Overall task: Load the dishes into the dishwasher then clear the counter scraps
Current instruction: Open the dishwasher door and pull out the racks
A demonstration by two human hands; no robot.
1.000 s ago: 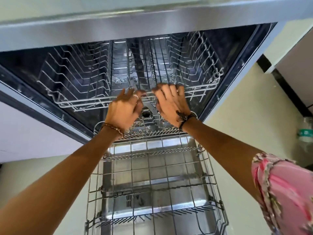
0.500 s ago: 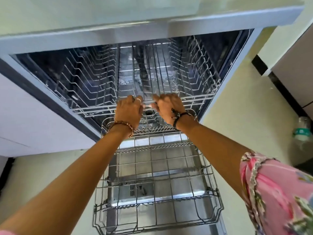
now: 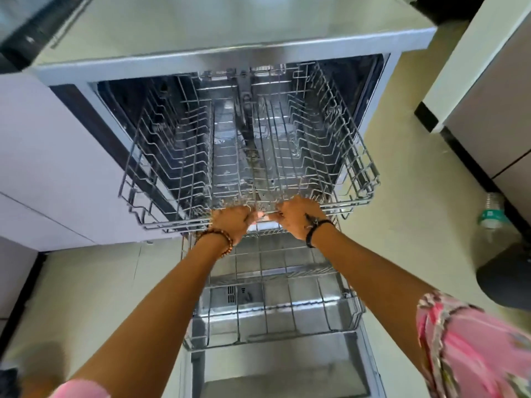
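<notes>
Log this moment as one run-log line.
step: upper rack out | left hand: grips upper rack front rail | right hand: grips same rail | lower rack: out, no dishes | dishes loaded: none visible

Above upper rack (image 3: 161, 179): open from the top.
Inside it: upright wire tines crowd both sides.
Lower rack (image 3: 339, 317): far half roofed by upper rack; near half open above.
</notes>
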